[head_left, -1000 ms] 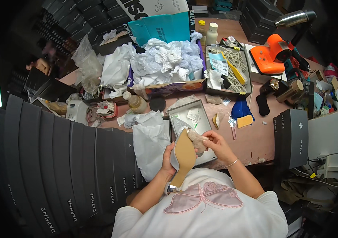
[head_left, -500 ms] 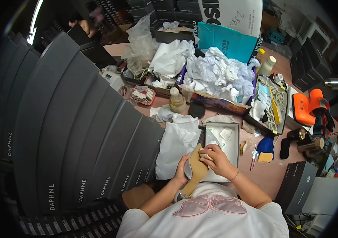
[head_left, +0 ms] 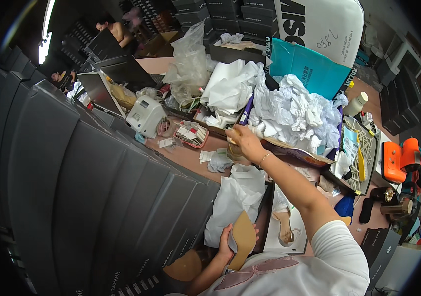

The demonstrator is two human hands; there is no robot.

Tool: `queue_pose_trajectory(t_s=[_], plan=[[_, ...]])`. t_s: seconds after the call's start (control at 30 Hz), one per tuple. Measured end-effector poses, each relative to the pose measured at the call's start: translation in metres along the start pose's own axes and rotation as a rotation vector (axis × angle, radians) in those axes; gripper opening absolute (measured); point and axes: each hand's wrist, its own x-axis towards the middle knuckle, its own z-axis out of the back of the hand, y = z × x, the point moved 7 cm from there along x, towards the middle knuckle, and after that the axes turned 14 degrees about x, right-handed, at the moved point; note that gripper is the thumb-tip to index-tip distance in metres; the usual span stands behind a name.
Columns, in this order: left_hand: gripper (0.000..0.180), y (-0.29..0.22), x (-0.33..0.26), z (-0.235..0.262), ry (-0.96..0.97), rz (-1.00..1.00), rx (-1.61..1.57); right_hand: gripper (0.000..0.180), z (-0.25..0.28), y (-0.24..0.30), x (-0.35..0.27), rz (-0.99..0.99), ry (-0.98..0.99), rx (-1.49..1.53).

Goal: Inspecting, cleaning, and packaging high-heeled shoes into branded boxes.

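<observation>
My left hand (head_left: 226,248) grips a shoe (head_left: 243,240) close to my body, its tan sole turned up and a silvery edge showing beside my fingers. Out over the table, my right hand (head_left: 245,143) closes over the top of a small bottle (head_left: 238,157); the hand hides most of it, and whether a pale wad is also between the fingers is unclear. Right of the held shoe, a second shoe, a beige sandal (head_left: 284,226), lies in an open shoebox (head_left: 297,245), partly behind my right arm. White tissue paper (head_left: 233,200) lies left of the box.
Stacked dark shoeboxes (head_left: 107,197) wall off the left side. Crumpled white paper (head_left: 299,111) fills a bin beyond my right hand. A pink basket (head_left: 198,143), a white label-printer-like machine (head_left: 144,116), a tray of white sticks (head_left: 368,153) and an orange tool (head_left: 393,162) stand around.
My right hand has left the shoe sole and reached forward to the bottle. My left hand still holds the shoe. The view has shifted, and the sandal in the box now shows.
</observation>
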Motion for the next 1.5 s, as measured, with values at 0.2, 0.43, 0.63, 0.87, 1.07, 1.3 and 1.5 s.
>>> queue_pose_trajectory(t_s=[0.2,0.43,0.63,0.87,1.07,1.3,1.5], plan=[[0.071,-0.008,-0.003,0.005,-0.034,-0.038,0.101,0.063,-0.016,0.01,-0.019,-0.018,0.028,0.046],[0.07,-0.005,-0.02,0.001,-0.058,-0.059,0.132,0.062,0.003,-0.006,-0.022,-0.116,0.023,0.132],[0.071,0.003,-0.021,-0.007,-0.032,-0.059,0.079,0.048,0.088,0.009,-0.088,-0.284,-0.661,0.397],[0.067,0.007,-0.006,-0.019,0.094,-0.02,0.108,0.03,0.007,-0.037,-0.206,-0.88,-1.308,1.771],[0.059,-0.042,0.025,0.022,-0.109,-0.149,0.079,0.023,-0.009,-0.046,-0.205,-0.964,-1.312,1.83],[0.052,-0.042,0.054,0.121,-0.257,-0.117,0.098,0.048,0.059,-0.027,-0.104,-0.567,-0.869,0.964],[0.066,-0.036,-0.008,0.014,-0.068,-0.064,0.038,0.056,0.009,0.007,-0.034,-0.126,-0.126,0.157]])
